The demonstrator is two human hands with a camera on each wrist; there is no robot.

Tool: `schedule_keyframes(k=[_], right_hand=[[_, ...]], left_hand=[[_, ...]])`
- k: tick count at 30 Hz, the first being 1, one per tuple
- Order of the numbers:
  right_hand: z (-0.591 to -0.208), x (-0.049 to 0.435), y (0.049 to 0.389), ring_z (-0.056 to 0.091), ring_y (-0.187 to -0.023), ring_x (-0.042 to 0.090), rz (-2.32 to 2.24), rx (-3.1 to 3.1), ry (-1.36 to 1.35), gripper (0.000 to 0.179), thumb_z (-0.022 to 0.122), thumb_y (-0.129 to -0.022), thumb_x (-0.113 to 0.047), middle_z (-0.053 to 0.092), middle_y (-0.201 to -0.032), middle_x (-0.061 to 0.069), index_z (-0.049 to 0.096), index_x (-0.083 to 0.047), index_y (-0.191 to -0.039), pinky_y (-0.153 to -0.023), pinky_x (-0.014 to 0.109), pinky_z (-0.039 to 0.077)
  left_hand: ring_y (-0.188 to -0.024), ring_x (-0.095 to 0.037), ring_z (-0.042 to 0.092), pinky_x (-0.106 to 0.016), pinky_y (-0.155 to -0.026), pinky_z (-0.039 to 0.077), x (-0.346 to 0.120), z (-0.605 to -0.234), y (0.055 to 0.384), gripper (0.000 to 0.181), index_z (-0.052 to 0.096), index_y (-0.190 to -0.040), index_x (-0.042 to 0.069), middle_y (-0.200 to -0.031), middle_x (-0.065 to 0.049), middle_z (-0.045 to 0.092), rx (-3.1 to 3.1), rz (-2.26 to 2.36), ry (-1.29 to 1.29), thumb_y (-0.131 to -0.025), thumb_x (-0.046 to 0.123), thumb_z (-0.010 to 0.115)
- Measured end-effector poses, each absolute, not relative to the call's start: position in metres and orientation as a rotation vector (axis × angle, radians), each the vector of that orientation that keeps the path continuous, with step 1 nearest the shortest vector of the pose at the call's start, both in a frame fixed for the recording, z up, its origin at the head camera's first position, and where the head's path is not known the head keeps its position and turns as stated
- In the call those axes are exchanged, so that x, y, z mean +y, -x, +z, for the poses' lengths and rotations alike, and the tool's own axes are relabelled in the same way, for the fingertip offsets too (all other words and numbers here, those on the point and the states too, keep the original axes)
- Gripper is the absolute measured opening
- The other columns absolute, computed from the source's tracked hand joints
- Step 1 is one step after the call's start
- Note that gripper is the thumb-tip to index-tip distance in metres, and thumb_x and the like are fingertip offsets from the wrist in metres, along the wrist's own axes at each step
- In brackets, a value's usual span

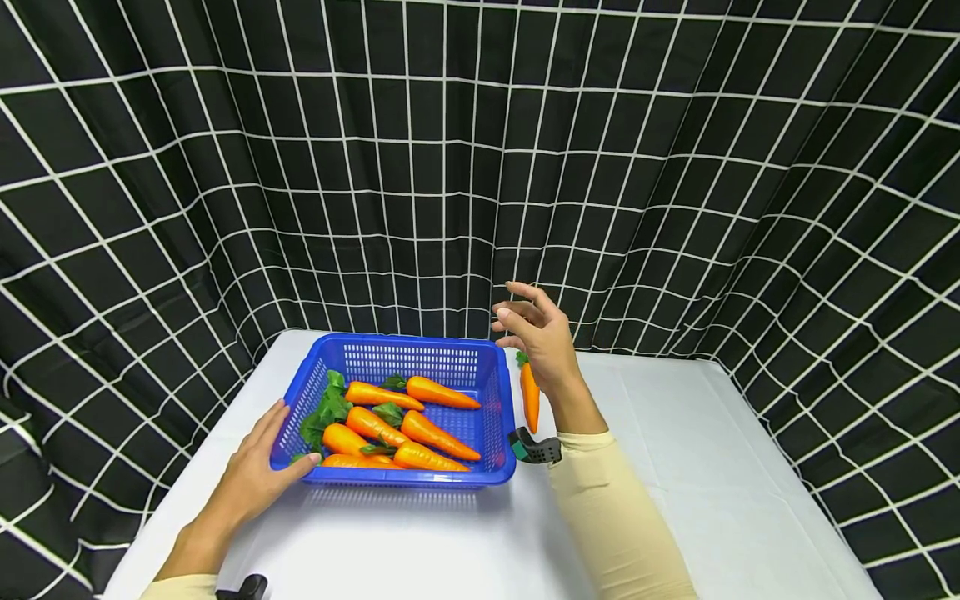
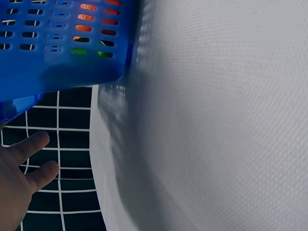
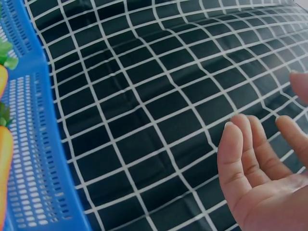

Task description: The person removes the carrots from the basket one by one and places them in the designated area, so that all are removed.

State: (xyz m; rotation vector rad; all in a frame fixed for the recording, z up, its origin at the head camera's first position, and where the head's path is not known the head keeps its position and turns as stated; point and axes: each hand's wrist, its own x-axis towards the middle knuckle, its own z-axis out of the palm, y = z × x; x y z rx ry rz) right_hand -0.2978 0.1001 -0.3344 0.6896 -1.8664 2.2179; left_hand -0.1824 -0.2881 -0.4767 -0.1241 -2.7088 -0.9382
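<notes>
A blue plastic basket [image 1: 507, 417] with slotted walls holds several orange carrots [image 1: 438, 435] with green leafy tops. At its left end my left hand [image 1: 258, 467] rests along the rim, thumb over the near corner and fingers spread straight. My right hand [image 1: 543, 337] is raised beyond the basket's right rim, fingers loosely bent and holding nothing. Below and behind it one carrot [image 1: 529, 396] lies outside the basket on the white table, partly covered by the hand. In the right wrist view the right hand's fingers [image 3: 240, 154] are apart from the basket wall [image 3: 41, 159].
The white table [image 1: 660, 450] extends to the right of the basket and in front of it. A black curtain [image 1: 450, 192] with a white grid closes off the back and both sides. A dark strap [image 1: 536, 446] sits on the right wrist.
</notes>
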Motion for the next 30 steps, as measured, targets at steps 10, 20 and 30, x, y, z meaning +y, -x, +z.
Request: schedule_keyframes(k=[10,20,30], right_hand=[[-0.348,0.077,0.31,0.064,-0.091,0.04,2.26,-1.898,-0.827,0.045,0.064,-0.092,-0.005,0.06,-0.111,0.026,0.051,-0.001,-0.135,-0.072,0.037,0.056],[-0.368,0.058,0.325,0.062,-0.093,0.041,2.215,-2.044,-0.974,0.045,0.059,-0.093,0.004,0.056,-0.115,0.034,0.047,0.003,-0.136,-0.077,0.053,0.053],[-0.394,0.038,0.332,0.062,-0.094,0.03,2.217,-2.205,-0.968,0.048,0.064,-0.093,-0.005,0.059,-0.115,0.028,0.05,-0.006,-0.138,-0.082,0.061,0.048]], left_hand=[[-0.129,-0.052,0.029,-0.075,-0.092,0.024,-0.285,-0.474,0.182,0.093,0.028,-0.15,0.0,-0.155,-0.018,0.021,-2.715,-0.933,0.129,-0.083,0.048,0.07],[-0.129,-0.053,0.028,-0.075,-0.092,0.024,-0.287,-0.476,0.181,0.093,0.027,-0.15,0.0,-0.155,-0.019,0.021,-2.71,-0.929,0.13,-0.083,0.048,0.071],[-0.128,-0.053,0.029,-0.075,-0.091,0.024,-0.285,-0.472,0.18,0.093,0.027,-0.15,-0.001,-0.155,-0.019,0.021,-2.725,-0.927,0.13,-0.083,0.046,0.071]])
